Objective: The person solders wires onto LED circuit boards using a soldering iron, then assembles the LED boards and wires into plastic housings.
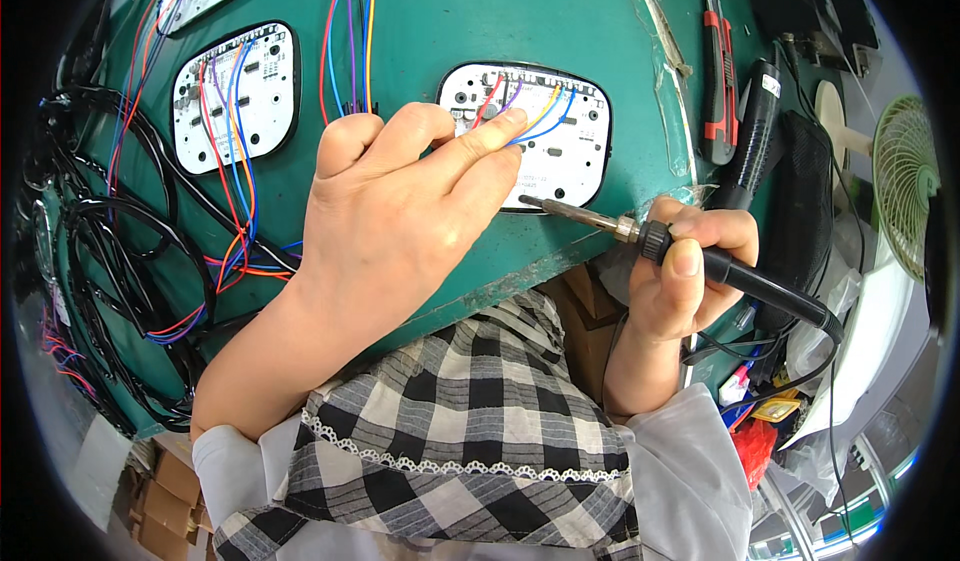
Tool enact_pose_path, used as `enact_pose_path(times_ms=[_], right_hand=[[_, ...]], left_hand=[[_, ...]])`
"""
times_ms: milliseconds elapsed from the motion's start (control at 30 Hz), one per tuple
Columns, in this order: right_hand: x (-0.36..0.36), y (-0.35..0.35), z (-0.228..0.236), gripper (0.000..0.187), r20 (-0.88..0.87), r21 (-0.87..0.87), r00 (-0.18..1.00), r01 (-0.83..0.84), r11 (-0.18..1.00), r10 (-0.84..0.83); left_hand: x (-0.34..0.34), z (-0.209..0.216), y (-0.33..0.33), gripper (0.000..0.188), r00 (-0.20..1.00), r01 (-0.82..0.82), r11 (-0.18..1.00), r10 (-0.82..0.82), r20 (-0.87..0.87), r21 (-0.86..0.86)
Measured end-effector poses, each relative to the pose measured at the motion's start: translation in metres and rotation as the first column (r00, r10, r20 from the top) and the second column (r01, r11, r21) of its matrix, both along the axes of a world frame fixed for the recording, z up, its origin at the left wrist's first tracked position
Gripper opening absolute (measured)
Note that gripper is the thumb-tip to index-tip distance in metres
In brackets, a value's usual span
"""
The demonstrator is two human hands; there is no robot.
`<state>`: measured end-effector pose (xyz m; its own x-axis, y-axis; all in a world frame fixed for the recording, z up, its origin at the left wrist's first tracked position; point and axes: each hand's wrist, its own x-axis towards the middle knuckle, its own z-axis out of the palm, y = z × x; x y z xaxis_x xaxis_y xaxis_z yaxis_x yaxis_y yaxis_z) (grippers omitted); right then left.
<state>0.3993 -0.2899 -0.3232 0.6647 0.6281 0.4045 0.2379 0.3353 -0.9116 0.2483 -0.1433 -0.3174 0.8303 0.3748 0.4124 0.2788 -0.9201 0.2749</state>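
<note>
While left hand (395,206) is touching wires (546,111) on white board (575,166) — pinch unclear — right hand (685,266) is grasping soldering iron (652,240), slanting over near edge.

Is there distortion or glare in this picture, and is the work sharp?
Head view, centre: circuit board and soldering iron look fairly sharp; head view, right: fan seems stretched by the fisheye; head view, lower right: bright, bluish glare.

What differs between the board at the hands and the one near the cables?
The board at the hands is partly covered by the left hand; the cable-side board lies untouched. The board at the hands looks wider than tall, the cable-side board taller than wide. Both are white, rounded and carry coloured wires.
</note>
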Motion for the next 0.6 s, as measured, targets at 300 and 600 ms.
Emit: enact_pose_path(times_ms=[300,600], right_hand=[[-0.001,0.002,0.001,0.019,0.013,0.006,1.000,-0.009,1.000,0.009],[0.033,0.008,0.016,0.023,-0.140,0.144,0.968,0.226,0.963,-0.207]], left_hand=[[-0.001,0.001,0.001,0.020,1.000,0.006,1.000,-0.006,-0.014,0.004],[-0.005,0.007,0.001,0.024,0.997,0.039,0.999,-0.039,-0.066,0.006]])
